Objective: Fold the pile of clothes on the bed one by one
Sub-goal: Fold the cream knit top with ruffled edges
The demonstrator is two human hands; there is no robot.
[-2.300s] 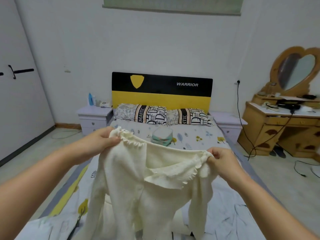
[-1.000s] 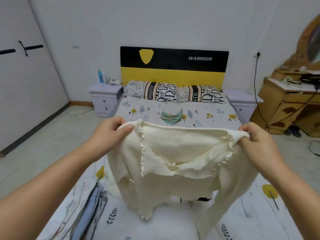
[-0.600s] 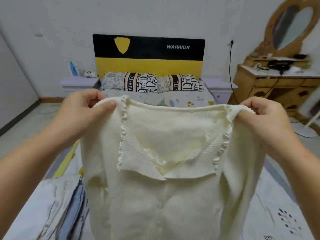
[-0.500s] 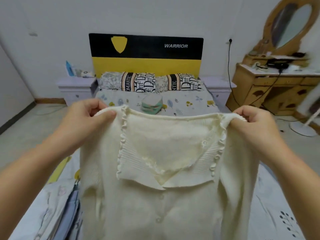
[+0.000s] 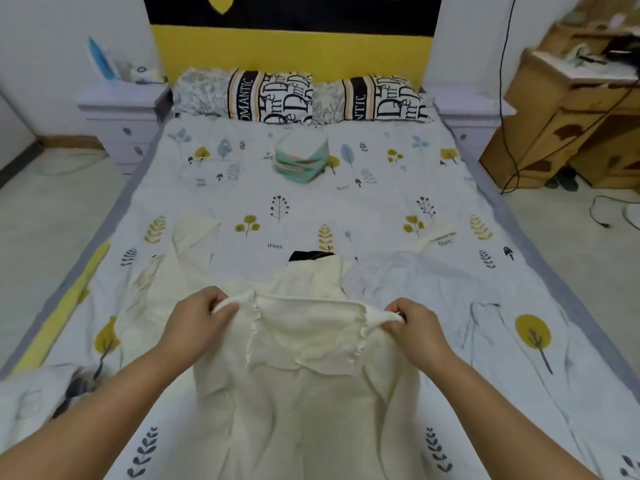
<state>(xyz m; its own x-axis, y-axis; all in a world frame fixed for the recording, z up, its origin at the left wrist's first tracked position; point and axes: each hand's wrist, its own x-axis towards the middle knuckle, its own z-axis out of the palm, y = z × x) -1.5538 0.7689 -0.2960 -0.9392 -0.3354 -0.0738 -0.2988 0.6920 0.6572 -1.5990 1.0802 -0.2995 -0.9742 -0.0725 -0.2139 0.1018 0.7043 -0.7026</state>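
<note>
cream frilled-collar sweater (image 5: 304,393) | left hand (image 5: 194,323), right hand (image 5: 415,330) pinching shoulders

Bedroom in somebody's home, pretty clearly. Big bed (image 5: 363,202) with a leaf-print sheet, two pillows (image 5: 301,95) up against a black and yellow headboard (image 5: 294,39). White nightstands (image 5: 121,112) either side, bottle (image 5: 100,60) and bits on the left one. Wooden dresser (image 5: 571,109) off to the right, cluttered top, cable (image 5: 505,98) trailing down the wall to the floor. Folded stack (image 5: 301,157) sitting mid-bed, loose clothes (image 5: 415,282) spread nearer the foot. Plain white walls, pale floor.
</note>
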